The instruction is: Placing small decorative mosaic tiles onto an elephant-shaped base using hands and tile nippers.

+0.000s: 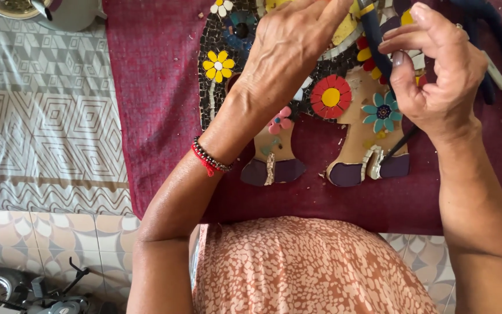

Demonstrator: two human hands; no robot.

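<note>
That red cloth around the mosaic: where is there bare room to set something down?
The red cloth is bare on its left strip, between the patterned cloth and the mosaic, and along the near edge below the mosaic's feet. It is crowded at the top right, where the left hand, right hand and blue-handled tool meet.

No packages, labels, signs or screens anywhere in view

Bare-armed person in a peach speckled top point(315, 267), red-and-dark beaded bracelet point(209, 158) on the left wrist
</note>
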